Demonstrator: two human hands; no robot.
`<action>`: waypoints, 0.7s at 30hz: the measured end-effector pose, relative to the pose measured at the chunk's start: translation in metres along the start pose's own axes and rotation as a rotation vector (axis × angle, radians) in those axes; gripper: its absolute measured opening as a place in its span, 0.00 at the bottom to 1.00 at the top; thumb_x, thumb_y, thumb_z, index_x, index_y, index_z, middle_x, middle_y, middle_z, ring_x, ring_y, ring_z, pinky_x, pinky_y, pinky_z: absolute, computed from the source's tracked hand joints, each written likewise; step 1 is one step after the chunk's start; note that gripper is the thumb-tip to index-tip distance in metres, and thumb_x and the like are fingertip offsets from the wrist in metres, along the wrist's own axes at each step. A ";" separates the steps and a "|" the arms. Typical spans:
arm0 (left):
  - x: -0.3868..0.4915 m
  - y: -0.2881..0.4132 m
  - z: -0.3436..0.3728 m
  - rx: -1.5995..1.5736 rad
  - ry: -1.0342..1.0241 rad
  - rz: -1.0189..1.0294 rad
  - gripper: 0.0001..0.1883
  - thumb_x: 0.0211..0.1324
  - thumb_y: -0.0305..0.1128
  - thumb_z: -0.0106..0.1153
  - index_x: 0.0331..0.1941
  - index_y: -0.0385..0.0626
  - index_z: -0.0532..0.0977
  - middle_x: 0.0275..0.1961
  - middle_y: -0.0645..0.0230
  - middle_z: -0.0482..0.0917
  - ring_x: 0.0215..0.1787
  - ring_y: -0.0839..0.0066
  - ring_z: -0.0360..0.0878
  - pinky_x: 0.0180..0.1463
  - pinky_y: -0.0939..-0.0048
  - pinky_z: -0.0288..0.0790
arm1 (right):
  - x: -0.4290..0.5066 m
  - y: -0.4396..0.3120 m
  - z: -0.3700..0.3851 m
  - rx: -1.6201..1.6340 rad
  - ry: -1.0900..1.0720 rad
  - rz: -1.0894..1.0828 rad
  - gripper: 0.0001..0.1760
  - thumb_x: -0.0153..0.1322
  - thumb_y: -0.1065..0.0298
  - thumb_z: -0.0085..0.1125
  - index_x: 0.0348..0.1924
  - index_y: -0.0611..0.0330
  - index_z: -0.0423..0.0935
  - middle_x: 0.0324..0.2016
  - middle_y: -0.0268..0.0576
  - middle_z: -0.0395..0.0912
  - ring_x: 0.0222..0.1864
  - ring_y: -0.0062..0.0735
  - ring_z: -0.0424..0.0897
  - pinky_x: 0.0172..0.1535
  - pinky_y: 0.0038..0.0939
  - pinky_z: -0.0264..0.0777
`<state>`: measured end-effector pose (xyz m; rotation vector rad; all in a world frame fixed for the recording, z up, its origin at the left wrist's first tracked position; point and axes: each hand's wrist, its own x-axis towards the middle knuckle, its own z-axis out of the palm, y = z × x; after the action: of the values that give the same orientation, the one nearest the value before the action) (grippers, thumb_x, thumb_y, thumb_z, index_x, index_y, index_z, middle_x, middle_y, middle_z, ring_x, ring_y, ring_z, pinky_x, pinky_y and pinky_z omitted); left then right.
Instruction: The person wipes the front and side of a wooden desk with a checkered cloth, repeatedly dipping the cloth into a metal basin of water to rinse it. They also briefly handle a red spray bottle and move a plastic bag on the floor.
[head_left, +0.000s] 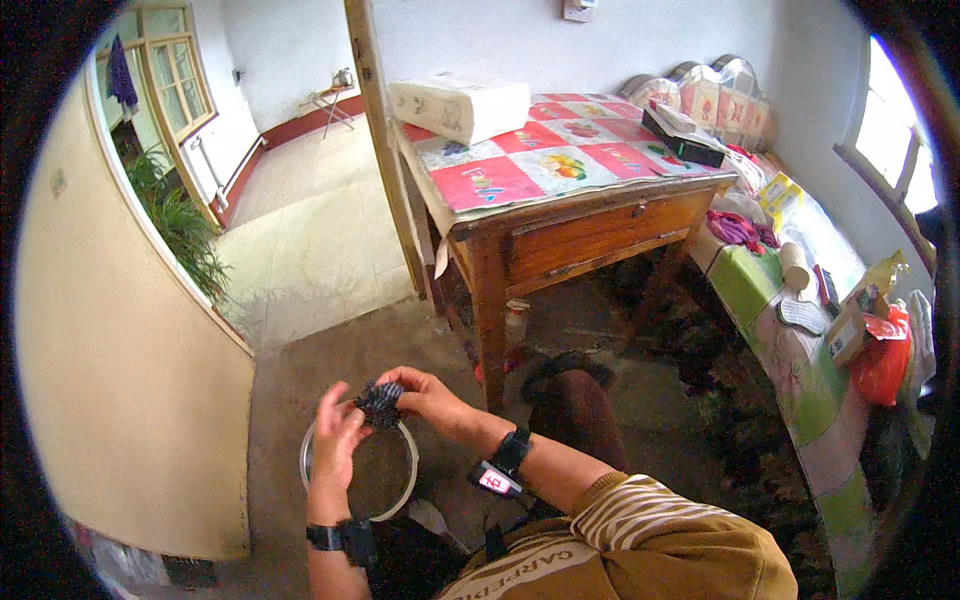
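Note:
A small dark bundle with a grey striped pattern (380, 403), perhaps cloth, is between my two hands. The fingers of my right hand (424, 397) pinch its right side. My left hand (336, 435) is at its left side with the fingers partly spread; whether it grips the bundle is unclear. Below the hands, near the floor, is a round pale rim (415, 469), partly hidden by my left hand and forearm. Each wrist wears a black band.
A wooden table (491, 300) with a fruit-patterned cover stands ahead, bearing a wrapped paper pack (469, 109) and a black box (686, 142). A cluttered bed (750, 289) runs along the right. A pale panel (142, 315) stands at left, beside a doorway.

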<state>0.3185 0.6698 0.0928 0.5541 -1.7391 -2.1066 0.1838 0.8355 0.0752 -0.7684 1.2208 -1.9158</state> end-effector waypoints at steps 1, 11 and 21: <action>-0.003 0.001 0.009 0.049 -0.119 0.020 0.11 0.65 0.27 0.59 0.50 0.44 0.75 0.46 0.71 0.80 0.46 0.79 0.79 0.46 0.72 0.77 | -0.002 0.000 -0.003 0.085 0.026 0.017 0.17 0.72 0.76 0.52 0.54 0.56 0.77 0.48 0.33 0.81 0.48 0.23 0.80 0.53 0.29 0.75; -0.018 0.042 0.072 1.255 0.251 0.915 0.16 0.48 0.22 0.70 0.40 0.42 0.74 0.41 0.58 0.77 0.45 0.49 0.78 0.51 0.54 0.72 | -0.028 0.007 -0.022 0.155 0.248 -0.017 0.21 0.77 0.68 0.56 0.64 0.50 0.71 0.52 0.34 0.77 0.51 0.23 0.78 0.54 0.26 0.73; 0.002 0.014 0.061 0.577 0.111 0.408 0.08 0.63 0.23 0.61 0.43 0.42 0.73 0.41 0.66 0.79 0.41 0.74 0.78 0.47 0.70 0.73 | -0.021 -0.015 -0.015 0.215 0.294 0.029 0.17 0.78 0.72 0.57 0.60 0.52 0.76 0.48 0.31 0.80 0.49 0.21 0.79 0.53 0.24 0.73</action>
<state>0.2864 0.7179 0.1169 0.4021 -2.1714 -1.2732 0.1794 0.8644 0.0810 -0.3641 1.1621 -2.1466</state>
